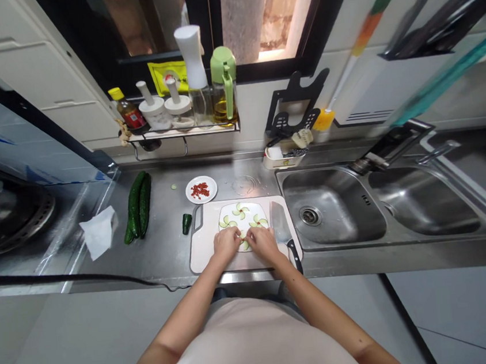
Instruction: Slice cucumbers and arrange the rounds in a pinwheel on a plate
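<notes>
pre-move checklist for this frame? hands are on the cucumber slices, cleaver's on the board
1. Left hand and right hand both on the cucumber slices: ok.
2. Hands apart from the cleaver: ok, though it lies just beside the right hand.
3. Cleaver edge direction: cannot tell.
4. Cutting board fully on the counter: ok.
5. Small plate of red bits apart from the board: ok.
6. Grip on a slice: cannot tell.
</notes>
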